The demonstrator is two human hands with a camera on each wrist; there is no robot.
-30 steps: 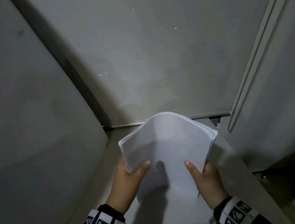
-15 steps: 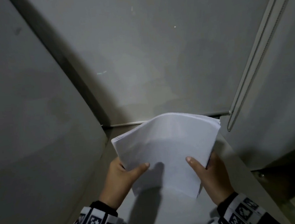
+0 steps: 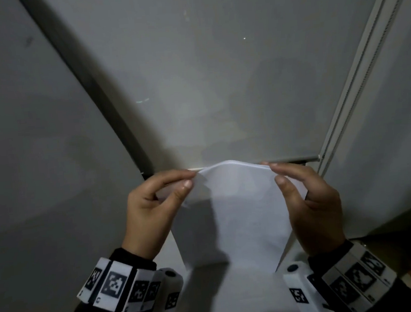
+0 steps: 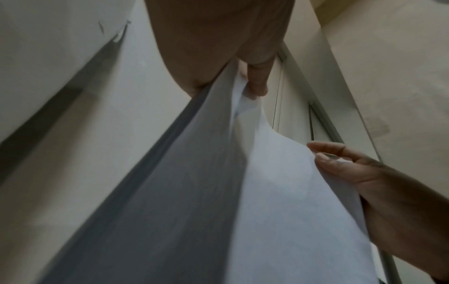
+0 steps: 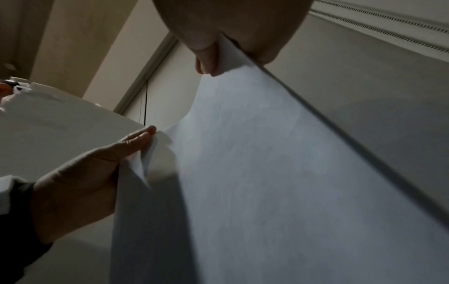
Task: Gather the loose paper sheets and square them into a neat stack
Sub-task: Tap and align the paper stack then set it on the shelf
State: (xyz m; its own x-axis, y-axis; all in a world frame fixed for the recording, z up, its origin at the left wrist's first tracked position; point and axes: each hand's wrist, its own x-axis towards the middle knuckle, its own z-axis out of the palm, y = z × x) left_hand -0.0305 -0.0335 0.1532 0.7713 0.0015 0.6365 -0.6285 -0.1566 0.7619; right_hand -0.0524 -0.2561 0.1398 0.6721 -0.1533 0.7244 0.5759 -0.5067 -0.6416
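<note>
Paper sheets (image 3: 238, 210) held upright between both hands, top edge bowed, lower edge near the pale table (image 3: 235, 298); left hand (image 3: 152, 209) pinches the upper left corner, thumb against fingers; right hand (image 3: 311, 204) pinches the upper right corner likewise; grey wall (image 3: 218, 81) behind.

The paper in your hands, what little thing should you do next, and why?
Probably tap the bottom edge down on the white surface. Left hand and right hand pinch the paper sheets by their top corners, hanging upright and bowed, so a tap could even the edges.
</note>
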